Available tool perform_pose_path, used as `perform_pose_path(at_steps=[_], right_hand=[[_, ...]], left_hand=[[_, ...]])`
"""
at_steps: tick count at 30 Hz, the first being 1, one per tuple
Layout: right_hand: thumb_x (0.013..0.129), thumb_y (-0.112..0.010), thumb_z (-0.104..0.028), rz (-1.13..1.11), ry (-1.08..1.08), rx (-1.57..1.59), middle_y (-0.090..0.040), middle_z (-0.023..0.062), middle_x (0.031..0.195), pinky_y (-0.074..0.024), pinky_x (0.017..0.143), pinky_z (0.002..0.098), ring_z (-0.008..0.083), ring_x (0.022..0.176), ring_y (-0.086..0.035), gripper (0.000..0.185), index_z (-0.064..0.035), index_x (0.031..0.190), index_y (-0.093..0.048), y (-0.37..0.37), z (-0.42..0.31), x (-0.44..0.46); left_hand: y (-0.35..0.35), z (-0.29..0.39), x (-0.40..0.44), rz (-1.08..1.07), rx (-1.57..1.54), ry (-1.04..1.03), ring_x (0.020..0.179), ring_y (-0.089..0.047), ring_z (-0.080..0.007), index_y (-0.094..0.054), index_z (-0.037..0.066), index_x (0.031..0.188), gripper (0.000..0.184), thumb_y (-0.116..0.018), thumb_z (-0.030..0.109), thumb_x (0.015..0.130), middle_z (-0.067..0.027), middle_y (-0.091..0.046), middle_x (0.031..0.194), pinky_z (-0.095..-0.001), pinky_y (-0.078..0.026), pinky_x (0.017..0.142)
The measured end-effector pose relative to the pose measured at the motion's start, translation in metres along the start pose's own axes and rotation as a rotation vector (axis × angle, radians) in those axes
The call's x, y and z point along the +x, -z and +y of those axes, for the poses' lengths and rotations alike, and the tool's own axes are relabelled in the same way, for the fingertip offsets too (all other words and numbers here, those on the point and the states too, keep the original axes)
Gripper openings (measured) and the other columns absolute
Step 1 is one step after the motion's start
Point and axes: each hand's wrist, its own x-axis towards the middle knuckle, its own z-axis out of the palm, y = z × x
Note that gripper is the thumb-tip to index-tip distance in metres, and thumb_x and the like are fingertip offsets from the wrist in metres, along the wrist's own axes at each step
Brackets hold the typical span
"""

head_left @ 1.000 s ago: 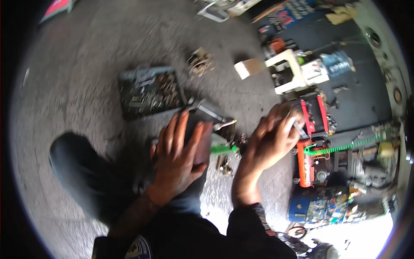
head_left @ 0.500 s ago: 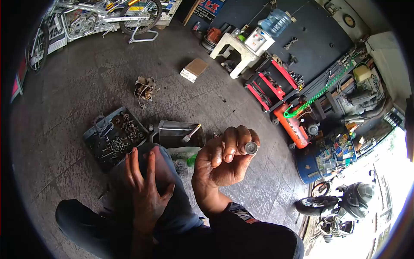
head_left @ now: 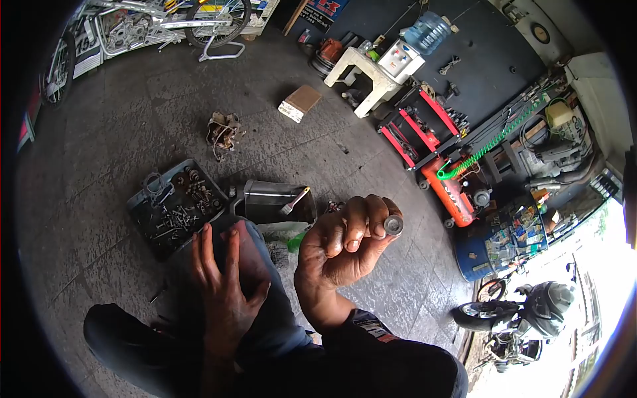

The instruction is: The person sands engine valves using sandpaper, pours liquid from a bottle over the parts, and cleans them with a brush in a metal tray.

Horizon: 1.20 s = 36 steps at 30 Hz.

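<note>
In my right hand (head_left: 345,245) is a small round metal part (head_left: 393,225) with a raised rim and a recessed face. Thumb and index finger pinch it, and its flat end points toward me. The other fingers are curled in. My left hand (head_left: 225,285) lies open over my knee, fingers spread, holding nothing. Just beyond it sits a tray (head_left: 141,199) of bolts (head_left: 176,222), springs or gears, and a ring-shaped metal piece (head_left: 156,188). Beside that tray is a cut-open container (head_left: 265,189) with a brush (head_left: 295,201) in it.
Farther out on the floor are a dirty engine part (head_left: 223,132) and a cardboard box (head_left: 300,103). A red tool cart (head_left: 415,126), a red compressor (head_left: 448,192) and a blue drum (head_left: 472,262) line the right side. Motorcycles (head_left: 544,305) stand at the lower right.
The right hand has shifted the round metal part slightly right and up, and its face shows more fully. The left hand stays in place.
</note>
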Motion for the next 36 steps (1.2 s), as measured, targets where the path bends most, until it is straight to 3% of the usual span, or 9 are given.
perform_pose_path(at_steps=[4, 6, 8, 12, 24, 30, 32, 34, 36], right_hand=[[0.099, -0.053, -0.020, 0.003, -0.028, 0.001, -0.049, 0.0005, 0.085, -0.0293, 0.040, 0.0192, 0.0076, 0.062, -0.040, 0.014, -0.0065, 0.100, -0.054, 0.000, 0.001, 0.000], [0.097, -0.057, -0.026, 0.068, -0.027, 0.034, -0.046, 0.0000, 0.080, -0.0369, 0.043, 0.0193, 0.0083, 0.061, -0.043, 0.018, -0.0132, 0.106, -0.049, 0.000, 0.001, -0.002], [0.096, -0.058, -0.027, 0.080, -0.032, 0.034, -0.046, 0.0000, 0.079, -0.0375, 0.043, 0.0196, 0.0085, 0.061, -0.043, 0.019, -0.0130, 0.105, -0.049, 0.000, 0.002, -0.002], [0.096, -0.058, -0.030, 0.093, -0.041, 0.036, -0.046, 0.0004, 0.078, -0.0389, 0.043, 0.0206, 0.0094, 0.061, -0.044, 0.019, -0.0127, 0.101, -0.050, 0.003, 0.002, -0.004], [0.097, -0.056, -0.031, 0.098, -0.086, 0.062, -0.046, 0.0009, 0.079, -0.0387, 0.044, 0.0209, 0.0099, 0.062, -0.044, 0.021, -0.0124, 0.102, -0.049, 0.004, 0.004, -0.007], [0.099, -0.054, -0.027, 0.006, -0.168, -0.193, -0.046, 0.0012, 0.081, -0.0332, 0.041, 0.0185, 0.0098, 0.062, -0.042, 0.019, -0.0089, 0.103, -0.052, 0.007, 0.005, -0.008], [0.096, -0.059, -0.019, -0.022, -0.295, -0.528, -0.047, 0.0043, 0.082, -0.0345, 0.042, 0.0214, 0.0104, 0.059, -0.043, 0.017, -0.0075, 0.103, -0.049, -0.002, 0.008, -0.017], [0.089, -0.068, -0.014, -0.112, -0.406, -0.809, -0.053, 0.0092, 0.086, -0.0389, 0.044, 0.0218, 0.0119, 0.060, -0.049, 0.024, -0.0052, 0.100, -0.048, -0.007, 0.019, -0.034], [0.080, -0.072, 0.005, -0.262, -0.494, -0.826, -0.063, 0.0177, 0.093, -0.0524, 0.066, 0.0275, 0.0198, 0.079, -0.064, 0.029, -0.0023, 0.097, -0.049, 0.001, 0.030, -0.050]], left_hand=[[0.000, -0.001, 0.000, -0.002, -0.005, 0.003, 0.141, -0.013, -0.0466, -0.031, 0.009, 0.147, 0.095, -0.080, 0.030, 0.069, -0.0252, -0.013, 0.153, -0.0577, -0.018, 0.113], [0.000, 0.000, 0.000, -0.006, 0.001, 0.005, 0.141, -0.013, -0.0465, -0.031, 0.009, 0.147, 0.095, -0.080, 0.030, 0.069, -0.0250, -0.013, 0.153, -0.0577, -0.018, 0.113], [0.001, 0.000, 0.001, 0.002, -0.007, -0.002, 0.139, -0.015, -0.0487, -0.028, 0.009, 0.148, 0.101, -0.083, 0.022, 0.065, -0.0266, -0.014, 0.152, -0.0586, -0.019, 0.112], [0.003, 0.002, 0.001, -0.005, -0.013, 0.007, 0.139, -0.015, -0.0486, -0.028, 0.009, 0.148, 0.100, -0.083, 0.023, 0.065, -0.0266, -0.014, 0.152, -0.0588, -0.019, 0.112], [0.003, -0.001, 0.000, 0.014, 0.029, -0.016, 0.138, -0.017, -0.0481, -0.029, 0.009, 0.148, 0.095, -0.077, 0.041, 0.073, -0.0261, -0.017, 0.151, -0.0583, -0.019, 0.111], [0.009, -0.004, 0.005, 0.136, -0.091, -0.035, 0.137, -0.023, -0.0452, -0.043, 0.006, 0.141, 0.067, -0.068, 0.034, 0.085, -0.0251, -0.026, 0.148, -0.0548, -0.021, 0.111], [0.014, -0.010, 0.005, 0.187, -0.173, -0.073, 0.134, -0.034, -0.0374, -0.052, 0.001, 0.132, 0.045, -0.054, 0.028, 0.096, -0.0235, -0.036, 0.145, -0.0479, -0.030, 0.108], [0.017, -0.012, 0.003, 0.177, -0.714, 0.106, 0.128, -0.044, -0.0308, -0.056, -0.001, 0.126, 0.036, -0.049, 0.023, 0.099, -0.0207, -0.042, 0.140, -0.0419, -0.036, 0.104], [0.017, -0.016, 0.003, 0.276, -1.194, 0.134, 0.122, -0.050, -0.0245, -0.060, 0.001, 0.122, 0.030, -0.046, 0.018, 0.101, -0.0162, -0.047, 0.136, -0.0365, -0.041, 0.100]])
